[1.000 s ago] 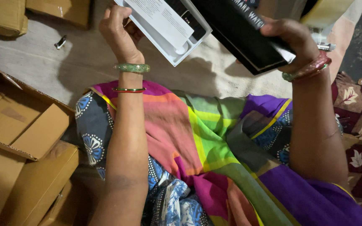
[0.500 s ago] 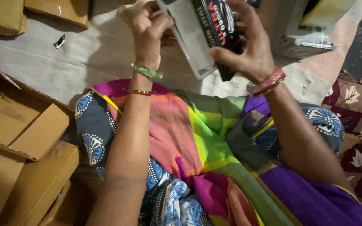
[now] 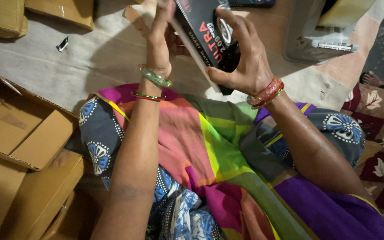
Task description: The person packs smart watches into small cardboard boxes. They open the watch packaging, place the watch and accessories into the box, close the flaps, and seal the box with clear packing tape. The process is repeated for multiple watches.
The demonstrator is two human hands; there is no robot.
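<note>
Both hands are up at the far side of the view, over a lap covered in bright multicoloured cloth point(image 3: 210, 151). The right hand point(image 3: 245, 58) has its fingers wrapped round a black product box point(image 3: 205, 31), thumb on the near edge, box tilted. The left hand point(image 3: 158, 40) is flat against the box's left side, fingers straight, touching the pale inner tray edge. Green bangle point(image 3: 156, 78) on the left wrist, red ones on the right. Open cardboard cartons point(image 3: 18, 138) sit on the left, on the floor.

Both hands point(image 3: 158, 49) point(image 3: 243, 58) raised, fingers curled
</note>
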